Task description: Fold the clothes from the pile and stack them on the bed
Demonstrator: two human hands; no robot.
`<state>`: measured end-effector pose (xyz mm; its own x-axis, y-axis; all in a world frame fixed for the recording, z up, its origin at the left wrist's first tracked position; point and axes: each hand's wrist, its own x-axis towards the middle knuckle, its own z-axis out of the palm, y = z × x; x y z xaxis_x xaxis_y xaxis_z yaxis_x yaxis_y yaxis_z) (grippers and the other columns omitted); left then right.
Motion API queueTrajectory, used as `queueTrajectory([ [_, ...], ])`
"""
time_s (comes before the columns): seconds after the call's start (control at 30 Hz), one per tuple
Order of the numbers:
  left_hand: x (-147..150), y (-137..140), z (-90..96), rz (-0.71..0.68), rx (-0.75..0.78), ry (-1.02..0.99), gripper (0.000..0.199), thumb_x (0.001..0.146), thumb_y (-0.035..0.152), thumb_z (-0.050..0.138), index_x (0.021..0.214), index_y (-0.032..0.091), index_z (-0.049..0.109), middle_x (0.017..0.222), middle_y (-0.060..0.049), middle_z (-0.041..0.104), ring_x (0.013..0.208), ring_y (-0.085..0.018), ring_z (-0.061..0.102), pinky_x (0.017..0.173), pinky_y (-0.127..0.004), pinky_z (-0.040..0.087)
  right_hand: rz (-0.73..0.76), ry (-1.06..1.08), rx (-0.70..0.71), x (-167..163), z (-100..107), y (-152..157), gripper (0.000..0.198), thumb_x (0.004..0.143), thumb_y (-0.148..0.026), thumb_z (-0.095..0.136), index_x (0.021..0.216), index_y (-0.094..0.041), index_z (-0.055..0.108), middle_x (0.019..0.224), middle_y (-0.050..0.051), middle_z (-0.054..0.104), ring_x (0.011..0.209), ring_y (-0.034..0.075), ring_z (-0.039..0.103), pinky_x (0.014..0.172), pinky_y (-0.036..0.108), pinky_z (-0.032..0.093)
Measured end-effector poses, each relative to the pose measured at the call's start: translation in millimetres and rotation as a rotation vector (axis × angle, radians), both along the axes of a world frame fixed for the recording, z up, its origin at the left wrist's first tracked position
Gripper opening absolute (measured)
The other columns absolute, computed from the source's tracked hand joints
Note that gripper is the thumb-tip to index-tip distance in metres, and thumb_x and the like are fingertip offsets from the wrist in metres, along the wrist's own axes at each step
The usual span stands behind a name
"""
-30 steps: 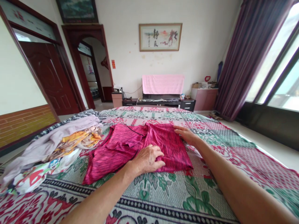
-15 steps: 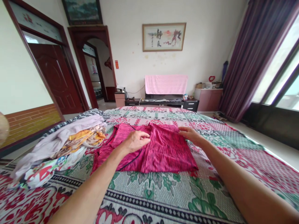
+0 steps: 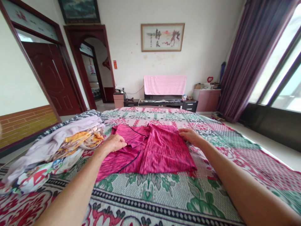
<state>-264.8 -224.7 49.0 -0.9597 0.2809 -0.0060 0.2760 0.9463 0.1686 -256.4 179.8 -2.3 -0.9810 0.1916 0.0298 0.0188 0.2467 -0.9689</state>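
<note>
A magenta shirt with dark streaks and dark trim lies on the bed, its right part folded over in a flat panel. My left hand is closed on the cloth at the shirt's left part, where the fabric is rumpled and a dark-trimmed edge curves. At the far right edge of the same shirt, my right hand has its fingers together, gripping the border. The fingertips of both hands are partly hidden by the cloth and by the hands themselves.
The patterned bedspread covers the bed. To the left lies a pile of clothes in lilac, yellow and white. Beyond the bed stand a low black cabinet and a pink cloth draped over something. A purple curtain hangs at right.
My left hand has moved left from the shirt's middle to its left part, and the cloth there has shifted. My right hand stays at the right edge. The view has turned slightly.
</note>
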Motion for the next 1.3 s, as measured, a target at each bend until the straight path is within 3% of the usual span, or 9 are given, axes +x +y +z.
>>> queueTrajectory([
  [0.2,5.7,7.6,1.9,-0.015,-0.046,0.004,0.029,0.075,0.039,0.05,0.073,0.019,0.071,0.067,-0.003,0.065,0.066,-0.016,0.058,0.056,-0.025,0.031,-0.019,-0.011,-0.088,2.5,4.4,-6.8,0.027,0.064,-0.021,0.067,0.091,-0.015,0.068,0.067,-0.001,0.064,0.055,0.009,0.054,0.051,0.018,0.042],
  [0.47,5.7,12.3,-2.6,-0.006,-0.114,0.042,0.031,0.072,0.041,0.051,0.083,0.022,0.072,0.078,-0.006,0.07,0.073,-0.02,0.061,0.058,-0.027,0.032,-0.008,-0.031,-0.079,6.6,9.2,-12.4,0.036,0.065,-0.025,0.071,0.099,-0.014,0.068,0.062,0.0,0.064,0.049,0.009,0.052,0.046,0.019,0.04],
  [0.8,7.1,13.4,-2.8,-0.002,-0.133,0.046,0.031,0.072,0.042,0.051,0.084,0.023,0.072,0.087,-0.008,0.072,0.082,-0.025,0.064,0.063,-0.03,0.038,0.023,-0.014,-0.132,4.2,3.9,-10.8,0.031,0.066,-0.02,0.067,0.097,-0.015,0.068,0.07,0.001,0.067,0.056,0.01,0.057,0.053,0.02,0.045],
  [1.0,4.9,16.6,-4.5,0.004,-0.111,0.089,0.034,0.076,0.039,0.051,0.095,0.021,0.073,0.096,-0.011,0.073,0.093,-0.029,0.065,0.074,-0.034,0.045,-0.052,-0.075,-0.094,22.2,10.1,-16.1,0.035,0.068,-0.019,0.065,0.103,-0.012,0.064,0.055,-0.005,0.055,0.046,0.007,0.045,0.042,0.018,0.033],
  [1.13,-1.2,51.4,-3.6,-0.074,-0.043,0.233,0.041,0.083,0.034,0.046,0.115,0.019,0.067,0.112,-0.014,0.068,0.106,-0.028,0.061,0.087,-0.035,0.046,0.061,-0.143,0.007,51.9,22.0,-16.5,0.036,0.071,-0.022,0.066,0.106,-0.016,0.062,0.06,-0.005,0.053,0.05,0.006,0.046,0.046,0.018,0.036],
  [1.3,-14.7,137.3,-4.2,-0.45,0.056,0.326,0.039,0.088,0.026,0.04,0.118,0.022,0.064,0.113,-0.009,0.067,0.104,-0.02,0.061,0.092,-0.03,0.045,0.348,-0.261,0.094,90.5,35.6,-9.9,0.028,0.077,-0.034,0.068,0.1,-0.018,0.065,0.064,-0.004,0.053,0.055,0.006,0.047,0.054,0.019,0.044],
])
